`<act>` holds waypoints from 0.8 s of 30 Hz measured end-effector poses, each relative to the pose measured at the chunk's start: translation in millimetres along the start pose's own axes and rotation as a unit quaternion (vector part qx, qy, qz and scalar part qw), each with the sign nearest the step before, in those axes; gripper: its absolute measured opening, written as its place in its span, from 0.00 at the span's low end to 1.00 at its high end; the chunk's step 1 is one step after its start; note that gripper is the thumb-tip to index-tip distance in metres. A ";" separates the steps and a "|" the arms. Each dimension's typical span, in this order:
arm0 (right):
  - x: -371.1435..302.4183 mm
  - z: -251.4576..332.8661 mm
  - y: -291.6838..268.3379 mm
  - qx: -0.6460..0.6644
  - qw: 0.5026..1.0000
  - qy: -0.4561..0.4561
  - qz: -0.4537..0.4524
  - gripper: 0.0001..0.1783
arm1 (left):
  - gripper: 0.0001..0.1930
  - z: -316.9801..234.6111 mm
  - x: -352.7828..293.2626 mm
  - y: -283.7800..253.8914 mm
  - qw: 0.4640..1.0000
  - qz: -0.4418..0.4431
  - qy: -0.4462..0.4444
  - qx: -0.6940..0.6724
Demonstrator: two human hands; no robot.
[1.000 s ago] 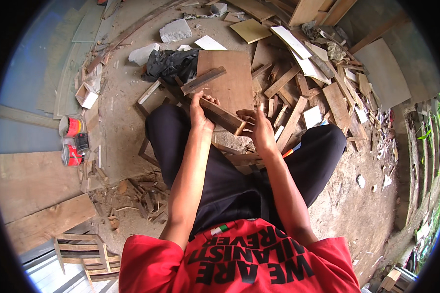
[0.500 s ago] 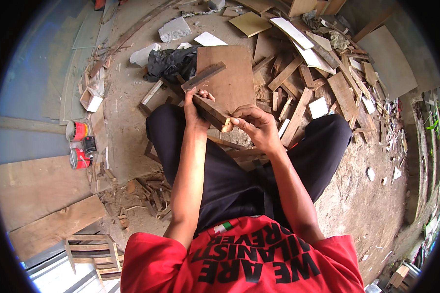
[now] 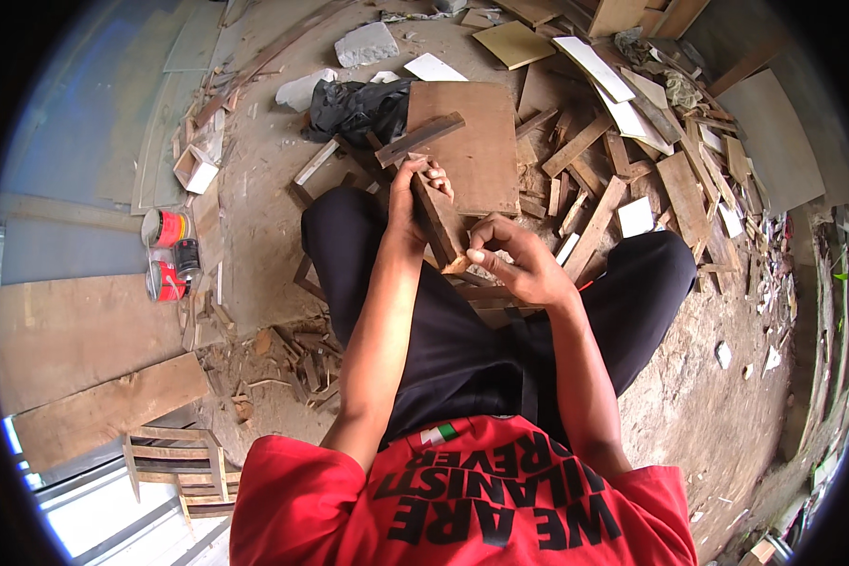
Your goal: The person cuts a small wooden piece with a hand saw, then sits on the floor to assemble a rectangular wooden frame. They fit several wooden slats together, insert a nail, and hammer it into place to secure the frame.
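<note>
My left hand [image 3: 411,203] is wrapped round a short, dark brown wood block [image 3: 441,222] above my lap. The block's pale, rough end points toward me. Beside that end is my right hand [image 3: 521,259], thumb and forefinger pinched together and the other fingers curled. Whatever the pinch may hold is too small to make out. Past the hands a flat brown board [image 3: 472,151] lies with a loose wood strip [image 3: 420,140] across its left edge.
Scrap wood [image 3: 599,212] is heaped at the far right. A black plastic bag [image 3: 358,111] and a pale stone chunk [image 3: 366,44] lie at the back. Several cans [image 3: 165,228] stand at left. Wood offcuts [image 3: 302,363] lie beside my left leg, near a small slatted wooden frame [image 3: 174,462].
The wood block has turned so that its pale end points more toward me. My right fingertips have drawn slightly back from that end. The whole view has shifted a little.
</note>
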State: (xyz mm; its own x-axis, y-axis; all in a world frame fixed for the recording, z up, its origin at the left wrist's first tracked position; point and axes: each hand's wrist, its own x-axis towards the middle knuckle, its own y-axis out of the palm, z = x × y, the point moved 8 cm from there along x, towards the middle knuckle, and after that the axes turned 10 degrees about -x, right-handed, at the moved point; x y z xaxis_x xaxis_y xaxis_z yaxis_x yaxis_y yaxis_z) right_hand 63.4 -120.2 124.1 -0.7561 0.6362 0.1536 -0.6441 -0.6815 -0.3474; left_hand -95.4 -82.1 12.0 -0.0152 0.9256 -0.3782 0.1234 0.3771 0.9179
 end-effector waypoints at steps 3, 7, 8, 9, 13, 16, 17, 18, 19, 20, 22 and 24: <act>0.3 -21.2 -1.4 0.052 0.995 0.058 -0.059 0.16 | 0.09 -6.5 -5.3 1.6 0.998 -0.015 0.057 0.025; -0.8 -48.0 6.5 0.039 0.988 0.146 -0.030 0.37 | 0.09 1.8 -14.4 14.3 0.989 -0.025 0.110 0.092; -2.3 -50.9 12.6 0.006 0.986 0.164 0.000 0.39 | 0.10 6.8 -15.3 14.7 0.988 -0.022 0.103 0.112; -3.1 -55.5 19.0 -0.028 0.982 0.182 0.031 0.42 | 0.10 12.4 -16.8 15.0 0.986 -0.020 0.096 0.131; 1.2 -68.9 35.0 -0.046 0.975 0.213 0.041 0.40 | 0.09 23.2 -22.3 16.2 0.967 0.008 0.138 0.212; 4.9 -66.9 35.8 -0.018 0.979 0.203 0.031 0.35 | 0.13 16.2 -37.3 29.7 0.959 0.073 0.158 0.223; 7.3 -64.0 35.2 -0.019 0.981 0.189 0.032 0.35 | 0.15 12.9 -43.1 36.7 0.955 0.096 0.168 0.226; 9.1 -63.1 35.4 -0.021 0.984 0.175 0.024 0.35 | 0.19 8.8 -43.4 35.6 0.946 0.132 0.178 0.238; 11.0 -62.1 34.4 -0.026 0.987 0.160 0.016 0.36 | 0.22 7.0 -47.2 42.0 0.936 0.154 0.188 0.254; 12.7 -59.9 33.2 -0.030 0.989 0.145 0.008 0.37 | 0.25 6.8 -53.1 47.7 0.926 0.175 0.198 0.270; 13.9 -48.2 32.6 -0.105 0.989 0.105 -0.014 0.41 | 0.28 3.7 -63.4 53.5 0.915 0.200 0.211 0.281; 15.0 -37.3 38.2 -0.168 0.981 0.100 -0.010 0.46 | 0.24 1.1 -73.8 55.2 0.914 0.214 0.215 0.271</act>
State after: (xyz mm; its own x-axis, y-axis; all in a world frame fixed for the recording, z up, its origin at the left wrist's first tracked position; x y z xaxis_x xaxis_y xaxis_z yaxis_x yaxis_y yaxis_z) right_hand 31.8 -123.2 78.6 -0.6837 0.7297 -0.0095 -0.5586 -0.5317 -0.6366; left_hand -86.4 -129.7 90.4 -0.2241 0.9559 0.1899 0.6800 0.0138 0.7331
